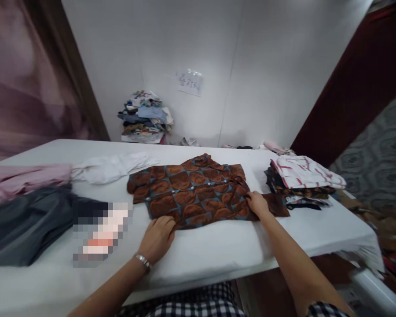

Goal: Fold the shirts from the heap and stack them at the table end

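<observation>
A brown shirt point(191, 193) with large round shapes and blue-grey gaps lies spread on the white-covered table point(218, 251). Pale buttons run along its middle, and one sleeve stretches out to the right. At the shirt's lower left corner my left hand point(158, 237), with a silver band at the wrist, has its fingers closed on the cloth edge. My right hand point(258, 204) pinches the fabric near the base of the right sleeve. Both sets of fingertips are partly hidden against the cloth.
Folded clothes point(306, 174) are stacked at the right. White cloth point(108, 169), a pink garment point(29, 178) and a dark grey garment point(33, 224) lie left, beside a pixelated patch. A tall clothes pile point(145, 114) stands behind the table, near a wall sign point(189, 82).
</observation>
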Available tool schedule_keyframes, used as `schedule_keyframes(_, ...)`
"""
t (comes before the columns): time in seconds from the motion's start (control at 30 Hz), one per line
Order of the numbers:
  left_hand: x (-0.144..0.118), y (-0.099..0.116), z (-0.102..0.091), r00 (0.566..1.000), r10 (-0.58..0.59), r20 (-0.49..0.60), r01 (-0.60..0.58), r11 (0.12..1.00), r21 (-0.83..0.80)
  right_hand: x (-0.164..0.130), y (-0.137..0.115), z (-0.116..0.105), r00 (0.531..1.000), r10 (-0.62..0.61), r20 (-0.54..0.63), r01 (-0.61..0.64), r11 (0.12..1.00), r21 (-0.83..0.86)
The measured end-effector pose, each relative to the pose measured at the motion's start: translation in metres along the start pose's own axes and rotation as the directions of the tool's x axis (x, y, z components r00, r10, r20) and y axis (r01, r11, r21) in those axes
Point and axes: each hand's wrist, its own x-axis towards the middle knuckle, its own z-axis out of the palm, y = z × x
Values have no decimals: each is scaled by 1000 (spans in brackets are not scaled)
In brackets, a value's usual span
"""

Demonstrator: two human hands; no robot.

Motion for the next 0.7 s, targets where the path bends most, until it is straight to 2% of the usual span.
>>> schedule_keyframes(0.13,9,-5,-23,994,-46,-97,48,999,24,-15,19,-6,998,-58,15,58,998,16)
schedule_keyframes(0.27,2,-3,-55,965,46,-260,-62,997,-53,-45,58,-20,985,-126,-116,143,978,154)
schedule_keyframes(0.33,-9,1,-60,974,67,-215,-96,987,-127,-60,75,-21,978,-123,-167,157,965,209)
schedule_keyframes(0.4,-21,4,-56,996,56,-75,-71,974,-215,-72,86,-15,980,-102,-169,142,960,241)
schedule_keyframes(0.5,-37,6,-38,996,7,89,16,965,-261,-85,85,-2,986,-95,-139,132,949,288)
schedule_keyframes(0.57,-45,6,-26,994,-16,108,41,970,-241,-93,76,5,985,-106,-138,148,927,345)
schedule_keyframes(0.7,-55,10,-15,998,-15,64,25,988,-153,-116,59,9,964,-197,-178,255,875,412)
